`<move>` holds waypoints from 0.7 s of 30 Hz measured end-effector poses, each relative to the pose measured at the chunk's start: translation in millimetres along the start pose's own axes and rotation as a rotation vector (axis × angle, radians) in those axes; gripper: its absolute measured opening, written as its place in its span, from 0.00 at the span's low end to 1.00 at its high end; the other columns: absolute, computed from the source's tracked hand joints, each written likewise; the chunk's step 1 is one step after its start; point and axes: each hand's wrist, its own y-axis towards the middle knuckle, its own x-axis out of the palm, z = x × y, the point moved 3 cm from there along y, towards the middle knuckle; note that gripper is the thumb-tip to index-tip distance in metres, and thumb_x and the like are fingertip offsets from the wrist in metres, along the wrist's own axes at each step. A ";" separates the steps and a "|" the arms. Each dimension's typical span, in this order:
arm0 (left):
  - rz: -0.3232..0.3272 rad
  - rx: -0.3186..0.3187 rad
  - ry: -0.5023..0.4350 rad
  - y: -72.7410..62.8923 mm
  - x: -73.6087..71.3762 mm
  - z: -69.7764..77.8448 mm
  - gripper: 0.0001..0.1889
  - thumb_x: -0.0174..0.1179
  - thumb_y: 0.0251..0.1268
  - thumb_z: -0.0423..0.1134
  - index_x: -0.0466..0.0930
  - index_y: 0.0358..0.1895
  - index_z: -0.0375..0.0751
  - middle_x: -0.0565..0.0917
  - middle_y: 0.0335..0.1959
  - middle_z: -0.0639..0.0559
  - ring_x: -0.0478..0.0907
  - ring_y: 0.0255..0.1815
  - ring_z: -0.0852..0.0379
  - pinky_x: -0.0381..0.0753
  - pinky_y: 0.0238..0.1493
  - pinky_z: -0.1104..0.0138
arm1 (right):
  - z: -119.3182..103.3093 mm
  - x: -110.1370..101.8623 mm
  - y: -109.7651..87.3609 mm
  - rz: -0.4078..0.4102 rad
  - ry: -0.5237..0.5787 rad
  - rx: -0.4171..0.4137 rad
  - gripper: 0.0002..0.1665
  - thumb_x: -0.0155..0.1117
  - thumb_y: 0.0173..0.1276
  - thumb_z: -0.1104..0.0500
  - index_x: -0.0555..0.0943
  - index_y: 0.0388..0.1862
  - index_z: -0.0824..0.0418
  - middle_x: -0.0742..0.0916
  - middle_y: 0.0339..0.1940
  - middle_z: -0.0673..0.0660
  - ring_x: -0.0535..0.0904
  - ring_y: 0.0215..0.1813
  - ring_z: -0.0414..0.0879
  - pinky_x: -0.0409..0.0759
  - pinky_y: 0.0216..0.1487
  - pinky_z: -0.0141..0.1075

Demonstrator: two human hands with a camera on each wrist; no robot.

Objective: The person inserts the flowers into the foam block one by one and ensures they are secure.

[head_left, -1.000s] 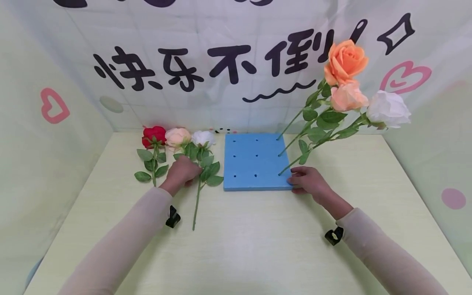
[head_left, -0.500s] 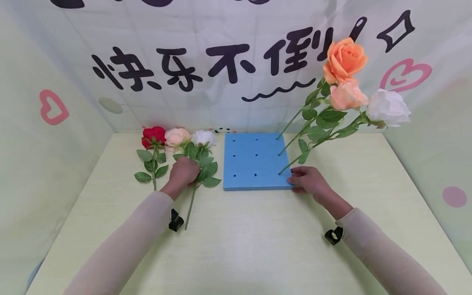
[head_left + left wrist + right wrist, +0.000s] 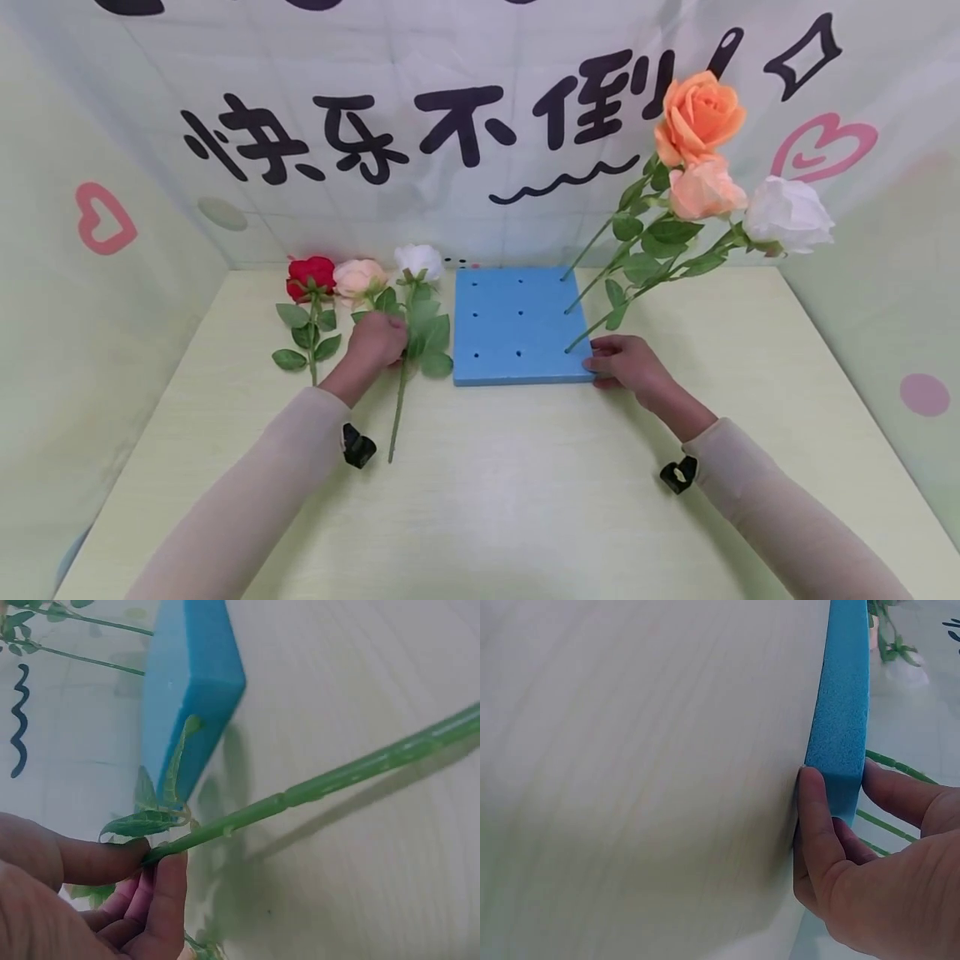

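My left hand point(image 3: 377, 337) pinches the green stem point(image 3: 322, 791) of a white rose point(image 3: 420, 262) between thumb and fingers, among its leaves. In the left wrist view the stem's lower part stands off the table and casts a shadow. My right hand point(image 3: 630, 364) grips the near right corner of a blue foam board point(image 3: 498, 333), thumb on top and fingers along the side and below. Rows of small holes dot the board. Its right column bears an orange rose point(image 3: 701, 117), a pale pink rose point(image 3: 707, 189) and another white rose point(image 3: 789, 214), all leaning right.
Left of my left hand lie a red rose point(image 3: 311, 277) and a peach rose point(image 3: 360, 279), whose stem is partly hidden by that hand. A printed cloth backdrop point(image 3: 450, 217) rises behind the pale wooden table point(image 3: 480, 500).
The white rose in my left hand has lifted off the table a little, its bloom now higher and its stem swung. My right hand stays at the board's corner.
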 end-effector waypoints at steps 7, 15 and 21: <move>0.007 -0.022 -0.205 -4.6 -2.4 9.2 0.19 0.44 0.66 0.26 0.77 0.56 0.27 0.76 0.57 0.34 0.78 0.47 0.45 0.86 0.34 0.66 | -2.2 0.8 -1.4 0.009 0.005 0.006 0.30 0.62 0.69 0.66 0.67 0.67 0.75 0.77 0.52 0.63 0.80 0.37 0.38 0.85 0.43 0.35; 0.011 0.003 -0.311 -7.4 -7.0 18.8 0.17 0.44 0.68 0.26 0.74 0.57 0.27 0.75 0.54 0.36 0.80 0.43 0.48 0.86 0.40 0.64 | -1.3 1.0 -1.1 0.008 0.023 0.013 0.30 0.61 0.69 0.66 0.67 0.67 0.75 0.77 0.55 0.65 0.82 0.36 0.40 0.85 0.44 0.36; 0.053 0.045 -0.363 -10.5 -17.2 26.7 0.16 0.44 0.69 0.25 0.72 0.57 0.28 0.73 0.43 0.42 0.76 0.41 0.52 0.85 0.46 0.56 | 0.5 -0.4 0.1 0.016 0.017 0.015 0.29 0.61 0.69 0.66 0.67 0.67 0.74 0.77 0.52 0.62 0.82 0.35 0.39 0.85 0.43 0.36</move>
